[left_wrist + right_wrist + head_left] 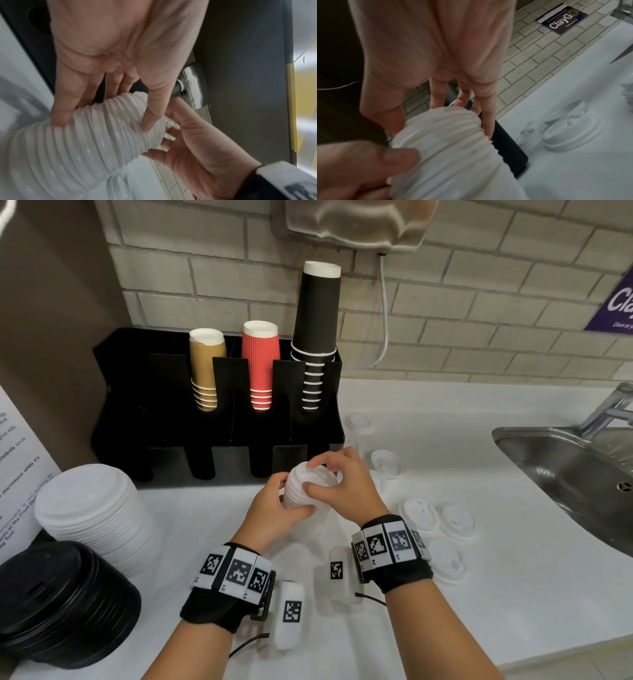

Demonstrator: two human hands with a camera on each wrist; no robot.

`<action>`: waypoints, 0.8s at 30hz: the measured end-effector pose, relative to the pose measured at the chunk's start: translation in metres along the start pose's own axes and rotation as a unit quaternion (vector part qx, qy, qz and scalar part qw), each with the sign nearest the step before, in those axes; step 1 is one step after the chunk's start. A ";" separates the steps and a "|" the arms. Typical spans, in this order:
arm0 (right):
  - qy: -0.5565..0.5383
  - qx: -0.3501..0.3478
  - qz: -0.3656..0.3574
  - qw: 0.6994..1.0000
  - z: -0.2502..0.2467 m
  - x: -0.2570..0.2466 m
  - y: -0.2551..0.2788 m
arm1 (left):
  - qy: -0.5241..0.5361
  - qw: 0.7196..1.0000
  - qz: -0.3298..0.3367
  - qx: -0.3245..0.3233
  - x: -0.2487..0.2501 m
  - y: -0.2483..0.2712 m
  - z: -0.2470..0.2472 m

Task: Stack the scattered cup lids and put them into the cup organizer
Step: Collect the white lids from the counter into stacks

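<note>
Both forearms, banded with black wrist straps carrying printed marker tiles, reach in from the near edge of the white counter (445, 440). Between them, the left hand (274, 511) grips a stack of white cup lids (308, 484) from the side, thumb and fingers curled round its ribbed edges; in the left wrist view the stack (82, 142) shows as many nested rims. On its top end the right hand (346, 484) clamps down with thumb and fingertips wrapped over the uppermost lid. That stack is held just in front of the black cup organizer (219, 440), near its right end, tilted rather than upright. Upside-down paper cups fill the organizer's back slots: tan (207, 364), red (260, 361) and tall black (317, 313). Loose white lids (438, 518) lie scattered on the counter to the right, toward the steel sink (575, 474). At the left sit a large white lid pile (99, 511) and a black lid pile (61, 601).
</note>
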State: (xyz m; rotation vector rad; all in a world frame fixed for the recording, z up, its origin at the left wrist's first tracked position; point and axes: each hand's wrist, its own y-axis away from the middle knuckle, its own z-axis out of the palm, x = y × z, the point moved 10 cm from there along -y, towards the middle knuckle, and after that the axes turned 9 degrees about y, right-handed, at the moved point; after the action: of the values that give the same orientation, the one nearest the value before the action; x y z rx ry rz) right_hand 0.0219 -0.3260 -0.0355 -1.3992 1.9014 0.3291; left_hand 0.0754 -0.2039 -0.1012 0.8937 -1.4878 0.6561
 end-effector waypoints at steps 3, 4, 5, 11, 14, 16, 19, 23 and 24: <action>0.011 -0.014 0.000 1.000 0.002 0.000 0.000 | -0.001 1.000 0.000 0.000 0.000 0.000 0.000; 0.019 -0.022 -0.002 1.000 0.004 0.000 -0.001 | -0.001 1.000 0.001 0.000 0.000 0.000 0.000; 0.027 -0.029 -0.006 0.999 0.006 -0.001 -0.001 | 0.000 1.000 0.001 0.001 0.000 0.000 0.000; 0.025 -0.033 -0.019 0.999 0.002 0.001 0.003 | -0.002 1.000 -0.003 0.003 0.000 0.001 0.000; 0.085 0.013 0.129 0.988 -0.032 0.054 0.007 | -0.013 1.000 -0.014 0.003 -0.001 0.000 -0.002; 0.219 -0.033 0.268 0.938 -0.049 0.103 0.020 | -0.014 1.000 -0.018 0.003 -0.001 0.000 -0.003; 0.302 -0.102 0.368 0.873 -0.059 0.147 0.040 | -0.010 1.000 -0.021 0.004 -0.001 0.001 -0.005; 0.315 -0.142 0.384 0.856 -0.058 0.162 0.043 | -0.005 1.000 -0.021 0.001 -0.002 0.003 -0.006; 0.306 -0.146 0.387 0.857 -0.058 0.163 0.042 | -0.005 1.000 -0.021 -0.001 -0.001 0.003 -0.005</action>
State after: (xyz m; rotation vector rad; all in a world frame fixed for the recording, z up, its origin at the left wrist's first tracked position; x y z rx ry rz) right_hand -0.0612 -0.4607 -0.1167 -0.8840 3.0319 0.6265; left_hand 0.0758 -0.1984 -0.1017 0.9252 -1.4755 0.6206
